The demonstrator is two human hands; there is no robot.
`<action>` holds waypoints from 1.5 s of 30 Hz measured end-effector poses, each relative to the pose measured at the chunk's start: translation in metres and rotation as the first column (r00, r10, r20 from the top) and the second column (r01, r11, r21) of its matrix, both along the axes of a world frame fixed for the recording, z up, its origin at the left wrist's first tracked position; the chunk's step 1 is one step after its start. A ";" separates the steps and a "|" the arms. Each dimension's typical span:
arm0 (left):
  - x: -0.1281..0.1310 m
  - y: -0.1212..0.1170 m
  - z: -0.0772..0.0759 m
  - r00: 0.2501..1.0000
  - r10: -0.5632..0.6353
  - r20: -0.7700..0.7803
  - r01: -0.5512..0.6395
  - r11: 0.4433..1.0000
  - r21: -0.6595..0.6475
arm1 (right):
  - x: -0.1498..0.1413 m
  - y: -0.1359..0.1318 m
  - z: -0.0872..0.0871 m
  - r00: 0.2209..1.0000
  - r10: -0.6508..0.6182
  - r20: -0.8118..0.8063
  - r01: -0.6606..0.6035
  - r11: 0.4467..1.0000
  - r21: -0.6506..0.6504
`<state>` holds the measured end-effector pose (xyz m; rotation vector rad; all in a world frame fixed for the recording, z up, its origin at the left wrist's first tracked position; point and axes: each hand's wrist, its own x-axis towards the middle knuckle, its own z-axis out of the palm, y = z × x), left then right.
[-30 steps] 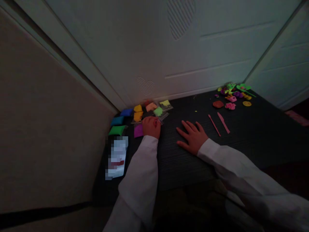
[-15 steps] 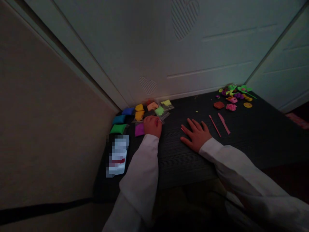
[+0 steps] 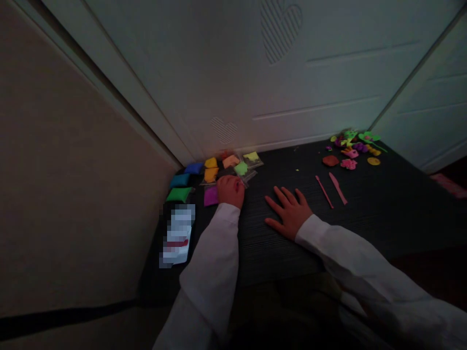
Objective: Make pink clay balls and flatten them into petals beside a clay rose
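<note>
My left hand (image 3: 230,191) is curled on the dark table beside the purple clay packet (image 3: 210,196). A small reddish spot shows at its fingers, too dim to make out. My right hand (image 3: 290,210) lies palm down with its fingers spread on the tabletop, and whatever may be under it is hidden. To its right lie a thin pink modelling stick (image 3: 324,192) and a pink plastic knife (image 3: 338,188). Past my left hand are a light green clay packet (image 3: 241,168), an orange one (image 3: 210,175) and a pale yellow one (image 3: 252,157).
A phone (image 3: 178,236) lies at the left edge, below a green clay packet (image 3: 178,195). Several shaped clay pieces, among them a green flower (image 3: 369,136) and a brown-red disc (image 3: 330,160), sit at the far right. A white panel (image 3: 277,107) stands behind the table.
My right hand has slid back toward me and slightly left, still flat. The pink bit seen by its fingers is out of sight now. My left hand stays in place.
</note>
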<state>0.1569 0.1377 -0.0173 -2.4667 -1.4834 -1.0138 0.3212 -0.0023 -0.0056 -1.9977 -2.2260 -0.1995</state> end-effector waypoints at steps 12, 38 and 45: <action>-0.001 0.001 -0.002 1.000 0.024 0.011 -0.024 1.000 0.021 | -0.003 -0.001 0.001 1.000 -0.017 -0.008 0.017 1.000 0.008; -0.001 0.002 -0.004 1.000 0.028 0.007 -0.029 0.999 0.037 | 0.017 0.010 0.002 0.972 -0.192 -0.134 0.206 0.973 0.103; 0.000 0.002 -0.003 1.000 0.021 0.018 -0.022 0.999 0.036 | 0.016 0.019 0.002 0.973 -0.153 -0.175 0.175 0.978 0.117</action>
